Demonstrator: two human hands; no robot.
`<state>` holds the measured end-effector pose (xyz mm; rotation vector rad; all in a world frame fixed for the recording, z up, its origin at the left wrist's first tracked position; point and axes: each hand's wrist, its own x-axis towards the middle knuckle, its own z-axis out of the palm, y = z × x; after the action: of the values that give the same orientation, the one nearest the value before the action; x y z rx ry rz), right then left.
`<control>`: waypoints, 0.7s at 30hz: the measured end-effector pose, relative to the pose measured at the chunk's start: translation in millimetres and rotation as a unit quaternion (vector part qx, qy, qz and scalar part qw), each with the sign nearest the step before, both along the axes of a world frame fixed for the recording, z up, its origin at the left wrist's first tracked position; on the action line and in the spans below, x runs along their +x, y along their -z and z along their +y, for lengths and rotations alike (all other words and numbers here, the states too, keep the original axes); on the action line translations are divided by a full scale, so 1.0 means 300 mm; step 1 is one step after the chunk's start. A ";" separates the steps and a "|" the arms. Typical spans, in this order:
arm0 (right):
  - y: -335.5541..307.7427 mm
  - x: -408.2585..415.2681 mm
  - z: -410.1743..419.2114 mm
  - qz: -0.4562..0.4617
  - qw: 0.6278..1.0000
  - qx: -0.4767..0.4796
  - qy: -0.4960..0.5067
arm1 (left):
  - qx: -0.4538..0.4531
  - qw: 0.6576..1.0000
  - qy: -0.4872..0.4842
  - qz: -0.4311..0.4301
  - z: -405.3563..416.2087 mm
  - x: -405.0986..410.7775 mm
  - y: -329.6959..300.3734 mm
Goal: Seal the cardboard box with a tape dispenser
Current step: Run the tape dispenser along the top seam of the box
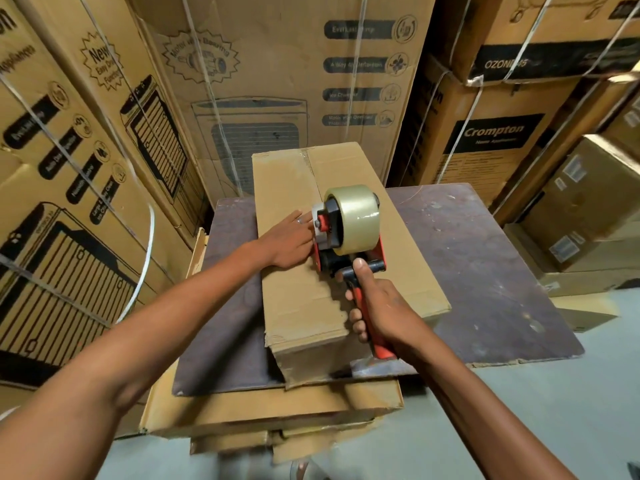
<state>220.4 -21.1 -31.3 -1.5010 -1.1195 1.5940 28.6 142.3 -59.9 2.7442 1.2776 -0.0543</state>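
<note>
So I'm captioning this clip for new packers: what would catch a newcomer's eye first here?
First, the red tape dispenser with its big clear roll, sitting on top of the cardboard box at centre, its handle gripped by the right hand. Next, the left hand lying flat on the box lid beside the dispenser's front. Behind, tall printed strapped cartons wall in the dark board under the box.

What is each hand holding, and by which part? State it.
The right hand holds the tape dispenser by its red handle, thumb up on the frame. The left hand holds nothing; its straight fingers press on the cardboard box.
</note>
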 end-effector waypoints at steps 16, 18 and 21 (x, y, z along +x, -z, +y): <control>0.020 -0.035 -0.040 -0.033 0.998 0.047 0.023 | -0.035 0.996 -0.062 -0.055 -0.014 0.002 0.015; 0.017 -0.028 -0.064 -0.043 0.997 0.055 0.014 | -0.030 0.996 -0.051 -0.064 -0.021 0.004 0.013; 0.018 -0.006 -0.114 -0.065 0.996 0.059 -0.004 | -0.026 0.996 -0.042 -0.067 -0.039 0.018 -0.004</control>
<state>218.6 -55.4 -36.8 -1.5404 -1.2708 1.4268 33.9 130.5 -58.6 2.5978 1.3340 0.1011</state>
